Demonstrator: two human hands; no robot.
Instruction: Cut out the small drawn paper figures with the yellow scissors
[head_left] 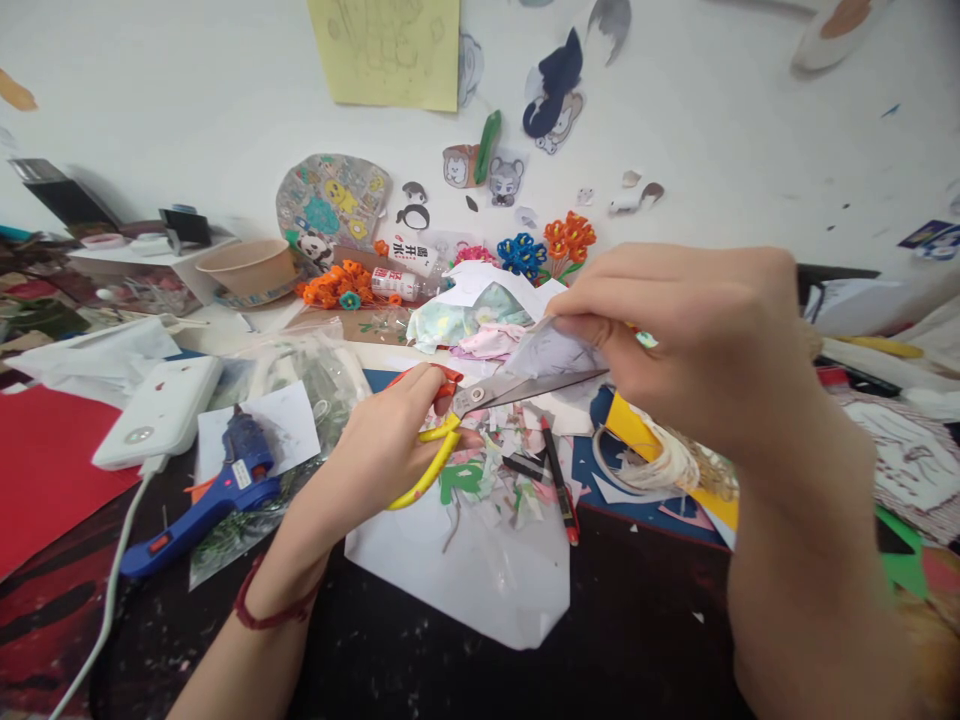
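My left hand [397,440] is closed round the yellow and orange handles of a pair of scissors [499,392], whose blades point right. Between the blades lies the lower edge of a thin whitish piece of paper [551,350] with faint marks. My right hand [660,320] pinches that paper at its top between thumb and fingers. Below the scissors, many small paper scraps [502,465] in green, pink and white lie heaped on a white sheet [480,570]. A dark pen with red ends [559,480] rests on the right of the heap.
A blue glue gun [240,470] and a white power bank with a cable [161,410] lie left. A coil of pale cord [652,460] sits right. Behind stand orange beaded flowers [337,285], a plastic bottle [401,285] and a paper bowl [251,265].
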